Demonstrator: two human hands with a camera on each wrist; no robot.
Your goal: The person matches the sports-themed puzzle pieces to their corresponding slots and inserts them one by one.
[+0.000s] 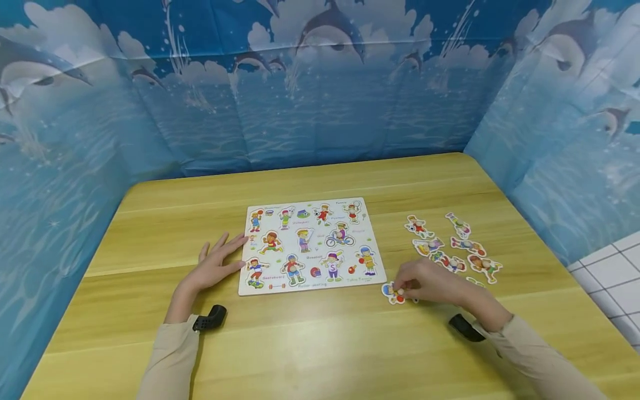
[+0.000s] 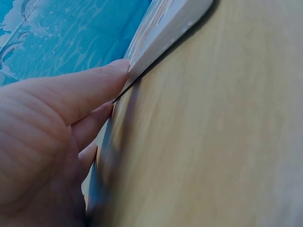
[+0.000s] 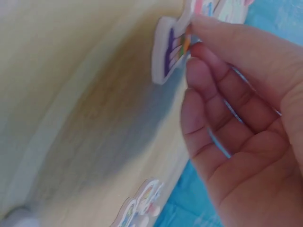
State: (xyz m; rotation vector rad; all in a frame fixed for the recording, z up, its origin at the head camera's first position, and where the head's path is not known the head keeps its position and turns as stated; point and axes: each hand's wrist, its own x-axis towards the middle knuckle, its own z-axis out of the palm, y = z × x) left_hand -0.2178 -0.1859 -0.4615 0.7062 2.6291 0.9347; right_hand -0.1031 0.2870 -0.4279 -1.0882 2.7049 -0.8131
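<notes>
A white puzzle board [image 1: 244, 290] printed with children playing sports lies flat at the table's middle. My left hand [image 1: 210, 271] rests at its left side, fingers spread and thumb touching the edge; the left wrist view shows the thumb [image 2: 94, 92] against the board's side. To the right of the board's near corner, my right hand [image 1: 425, 282] pinches a puzzle piece [image 1: 391, 291] of a blue-capped child with something red. The right wrist view shows one end of that piece [image 3: 165, 52] between thumb and fingertips; the fingers hide much of it.
Several loose puzzle pieces, such as a footballer [image 1: 419, 226] and one in green [image 1: 484, 268], lie right of the board. The wooden table [image 1: 300, 344] is backed by a blue dolphin curtain [image 1: 320, 122]. White tiles [image 1: 610, 278] show beyond its right edge.
</notes>
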